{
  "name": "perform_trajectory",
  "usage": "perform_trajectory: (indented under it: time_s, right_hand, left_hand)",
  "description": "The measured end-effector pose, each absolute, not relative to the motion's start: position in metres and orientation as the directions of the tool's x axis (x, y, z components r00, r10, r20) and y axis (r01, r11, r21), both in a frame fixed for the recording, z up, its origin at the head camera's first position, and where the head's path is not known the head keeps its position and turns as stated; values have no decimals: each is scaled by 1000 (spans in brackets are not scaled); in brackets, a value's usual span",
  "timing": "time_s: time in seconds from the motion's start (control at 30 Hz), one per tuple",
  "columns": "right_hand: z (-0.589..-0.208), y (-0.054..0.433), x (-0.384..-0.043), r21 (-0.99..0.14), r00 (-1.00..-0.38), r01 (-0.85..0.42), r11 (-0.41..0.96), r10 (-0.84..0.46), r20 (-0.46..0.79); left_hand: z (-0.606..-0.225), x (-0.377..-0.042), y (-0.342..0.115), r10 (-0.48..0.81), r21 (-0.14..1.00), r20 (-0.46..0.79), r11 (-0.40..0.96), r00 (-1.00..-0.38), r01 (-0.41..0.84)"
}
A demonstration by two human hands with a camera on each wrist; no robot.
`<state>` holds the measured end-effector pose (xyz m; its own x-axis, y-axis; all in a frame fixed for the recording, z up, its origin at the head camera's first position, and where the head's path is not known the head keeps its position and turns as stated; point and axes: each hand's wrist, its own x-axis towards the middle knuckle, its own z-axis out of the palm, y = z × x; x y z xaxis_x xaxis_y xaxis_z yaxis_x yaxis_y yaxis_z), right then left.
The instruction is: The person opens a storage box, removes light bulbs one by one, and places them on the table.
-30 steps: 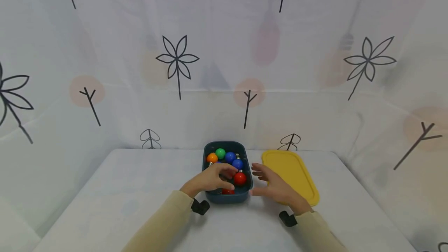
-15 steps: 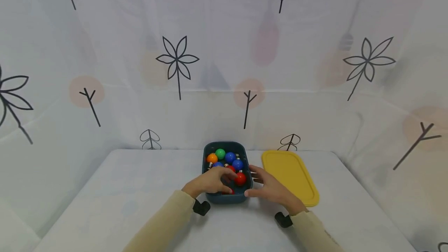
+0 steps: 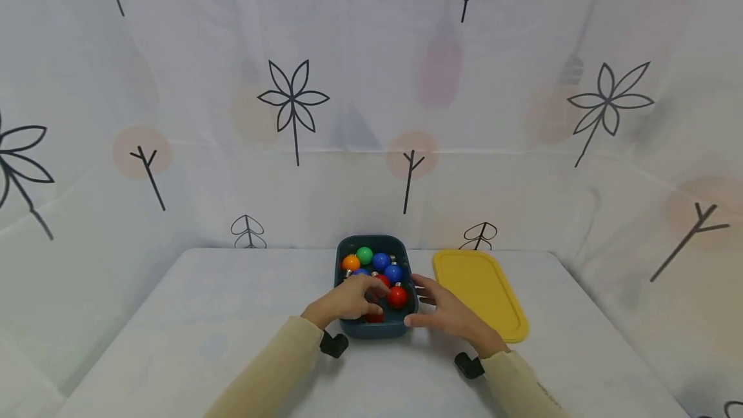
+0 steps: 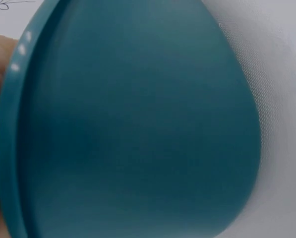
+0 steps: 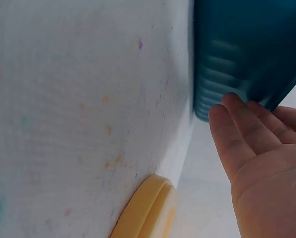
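A dark teal rectangular container (image 3: 374, 330) stands on the table, holding several small round baubles with metallic caps. A green bauble (image 3: 364, 255), an orange bauble (image 3: 351, 262), blue baubles and a red bauble (image 3: 397, 297) show. My left hand (image 3: 347, 298) hovers over its near left part, thumb and fingers loosely curved with a gap between them. Some baubles are hidden beneath it. In the left wrist view the container's outer wall (image 4: 138, 119) covers most of that hand. Beside the container's right wall is my right hand (image 5: 269, 168), its fingers extended and at or touching that wall.
A yellow rectangular lid (image 3: 478, 292) lies flat on the white table (image 3: 220, 315), right of the container. Behind the table hangs a white cloth (image 3: 348, 186) with printed plants. Dark straps with small black blocks sit on both wrists.
My right hand has moved left to the container's right side. My left hand has shifted slightly lower, uncovering a red bauble and more of a blue one. Container and lid stay in place.
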<state>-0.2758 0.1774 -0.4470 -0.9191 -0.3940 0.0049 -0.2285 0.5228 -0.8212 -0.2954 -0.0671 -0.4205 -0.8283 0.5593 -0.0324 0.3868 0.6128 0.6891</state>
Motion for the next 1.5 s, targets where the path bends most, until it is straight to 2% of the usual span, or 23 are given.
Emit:
perform_trajectory:
  time_s: [0.2, 0.5, 0.8, 1.13, 1.5]
  right_hand:
    - [-448, 176, -276, -823, -917, -234, 518, -399, 9]
    - [-447, 175, -276, -821, -921, -228, 524, -389, 8]
    - [-448, 175, -276, -822, -923, -222, 525, -385, 3]
    - [-448, 175, -276, -823, -922, -215, 525, -386, -5]
    - [-450, 174, -276, -818, -921, -229, 527, -389, 8]
  left_hand:
    - [-419, -298, -68, 539, 639, 10, 644, -842, 420]
    - [-409, -298, -75, 583, 596, -78, 677, -809, 430]
    - [-413, -302, -72, 564, 558, -41, 697, -825, 450]
    - [-415, -299, -71, 545, 508, -89, 745, -833, 433]
    - [-413, -297, -69, 529, 508, -96, 755, -843, 415]
